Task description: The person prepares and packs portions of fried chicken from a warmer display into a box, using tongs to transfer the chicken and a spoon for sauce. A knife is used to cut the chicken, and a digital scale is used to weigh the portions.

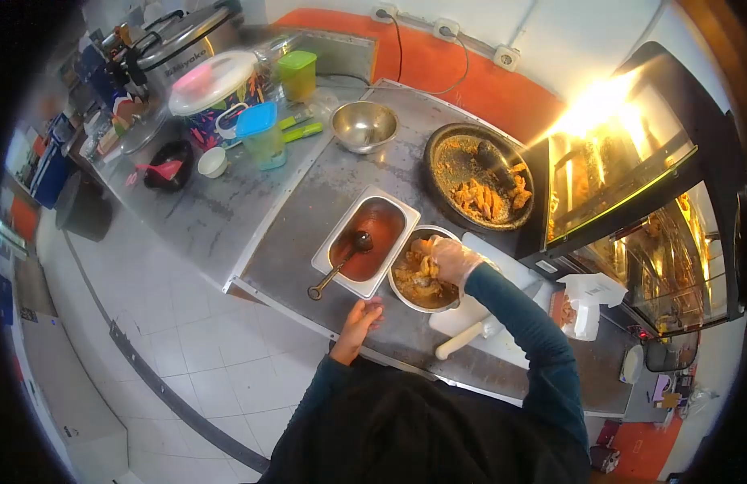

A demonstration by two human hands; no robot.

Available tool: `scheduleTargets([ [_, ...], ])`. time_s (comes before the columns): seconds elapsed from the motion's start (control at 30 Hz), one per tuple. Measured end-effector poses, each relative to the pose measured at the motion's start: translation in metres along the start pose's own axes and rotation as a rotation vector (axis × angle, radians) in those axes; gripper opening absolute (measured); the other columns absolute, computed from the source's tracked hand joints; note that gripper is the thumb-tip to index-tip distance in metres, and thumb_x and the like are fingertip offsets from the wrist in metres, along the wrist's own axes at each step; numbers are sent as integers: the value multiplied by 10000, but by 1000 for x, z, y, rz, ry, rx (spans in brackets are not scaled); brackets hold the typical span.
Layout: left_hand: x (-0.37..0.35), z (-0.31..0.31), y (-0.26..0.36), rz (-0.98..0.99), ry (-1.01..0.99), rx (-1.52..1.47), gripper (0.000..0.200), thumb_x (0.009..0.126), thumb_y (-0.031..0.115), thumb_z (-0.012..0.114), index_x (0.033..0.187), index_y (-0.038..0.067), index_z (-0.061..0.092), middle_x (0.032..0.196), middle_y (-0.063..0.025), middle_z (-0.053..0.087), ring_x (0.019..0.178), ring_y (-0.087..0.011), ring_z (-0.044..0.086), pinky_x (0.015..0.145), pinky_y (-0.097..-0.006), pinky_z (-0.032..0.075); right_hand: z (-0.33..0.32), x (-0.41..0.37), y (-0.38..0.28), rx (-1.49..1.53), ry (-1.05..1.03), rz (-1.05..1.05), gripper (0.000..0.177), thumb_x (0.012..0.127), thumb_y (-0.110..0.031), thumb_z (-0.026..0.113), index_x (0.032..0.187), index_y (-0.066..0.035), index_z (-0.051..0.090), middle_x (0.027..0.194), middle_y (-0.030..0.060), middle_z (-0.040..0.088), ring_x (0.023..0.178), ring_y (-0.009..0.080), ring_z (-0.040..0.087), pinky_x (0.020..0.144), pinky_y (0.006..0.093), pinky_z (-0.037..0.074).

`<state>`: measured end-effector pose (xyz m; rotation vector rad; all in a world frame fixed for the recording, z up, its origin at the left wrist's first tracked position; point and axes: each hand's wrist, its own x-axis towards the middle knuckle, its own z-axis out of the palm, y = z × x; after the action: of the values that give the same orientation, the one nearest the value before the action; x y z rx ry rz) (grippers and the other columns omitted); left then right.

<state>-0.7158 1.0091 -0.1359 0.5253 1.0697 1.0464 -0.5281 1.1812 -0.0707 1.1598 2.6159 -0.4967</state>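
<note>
Shiny metal bowl (422, 306), filmy plastic glove (462, 262), rough mortar (438, 184), scuffed metal counter (309, 189)

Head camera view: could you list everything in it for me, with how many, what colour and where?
Counter: 1, grey, middle
Food bowl: 1, silver, near edge
Food pieces: several, orange-brown, in food bowl
Sauce tray: 1, silver, left of food bowl
Ladle: 1, dark, in sauce tray
Metal bowl: 1, silver, behind sauce tray
Display case: 1, black, right
Mortar: 1, black, left of display case
Board: 1, white, right of food bowl
Box: 1, white, by display case
Cooker: 1, silver, top left
Cup: 1, white, left
Sockets: 3, white, back wall
Smaller clutter: count unclear, mixed colours, edges
Left hand: 1, bare, near sauce tray
Right hand: 1, clear glove, in food bowl
Sleeves: 2, teal, both arms
</note>
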Motion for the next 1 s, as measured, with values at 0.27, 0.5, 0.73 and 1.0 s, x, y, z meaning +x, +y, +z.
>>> scheduleTargets([
  [0.27,-3,-1,-6,1,-2,-12,283,832,216,491,1091,110,454,1001,-14,509,848,-104,499,732,-231,376,-2,-12,13,46,144,-162,498,560,-194,673,995,-24,498,890,196,512,816,315,521,677,368,433],
  [0.5,-10,-4,-3,-11,33,-1,272,834,218,487,1086,118,459,997,-7,511,851,-102,495,725,-229,379,-16,-8,14,338,95,-29,289,623,-216,661,890,-122,606,685,127,555,705,283,561,619,359,448],
  [0.73,-11,-10,-5,12,37,-13,278,828,226,496,1081,119,456,1005,-5,503,837,-95,490,721,-223,378,3,-3,-33,-323,90,-59,464,671,-224,590,1094,-84,463,831,142,591,805,298,577,699,372,464],
  [1.0,-11,-8,-4,28,26,-3,273,829,208,494,1083,115,452,992,-1,501,821,-90,490,711,-220,379,-8,4,-14,-160,14,150,263,714,-154,469,931,-41,566,763,179,595,704,293,598,640,385,472],
])
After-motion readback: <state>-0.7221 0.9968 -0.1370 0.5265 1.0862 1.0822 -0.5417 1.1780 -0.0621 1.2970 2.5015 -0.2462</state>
